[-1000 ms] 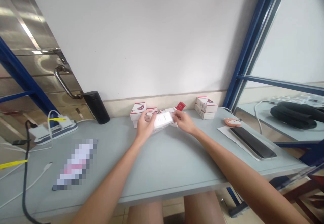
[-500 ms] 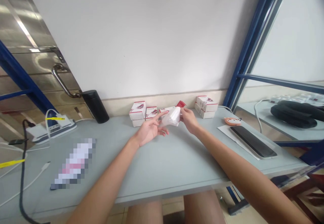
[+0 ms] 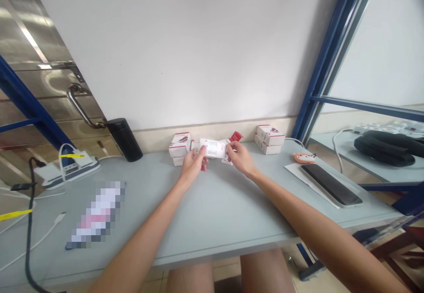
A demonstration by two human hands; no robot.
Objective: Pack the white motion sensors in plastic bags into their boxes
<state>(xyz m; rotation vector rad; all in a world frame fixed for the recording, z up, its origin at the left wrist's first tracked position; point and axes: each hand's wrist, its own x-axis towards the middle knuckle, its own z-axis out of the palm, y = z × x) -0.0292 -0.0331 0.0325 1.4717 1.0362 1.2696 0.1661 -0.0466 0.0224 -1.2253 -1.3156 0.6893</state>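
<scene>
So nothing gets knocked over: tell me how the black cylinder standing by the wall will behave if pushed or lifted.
The black cylinder is tall and narrow and stands on its end on the table, so a push near its top would probably tip it. Its round body would likely roll once down. Its soft sheen suggests it may feel somewhat slick in the hand.

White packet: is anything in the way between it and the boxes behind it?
Nothing visible is. The left hand and right hand hold the white packet right in front of the red-and-white boxes.
</scene>
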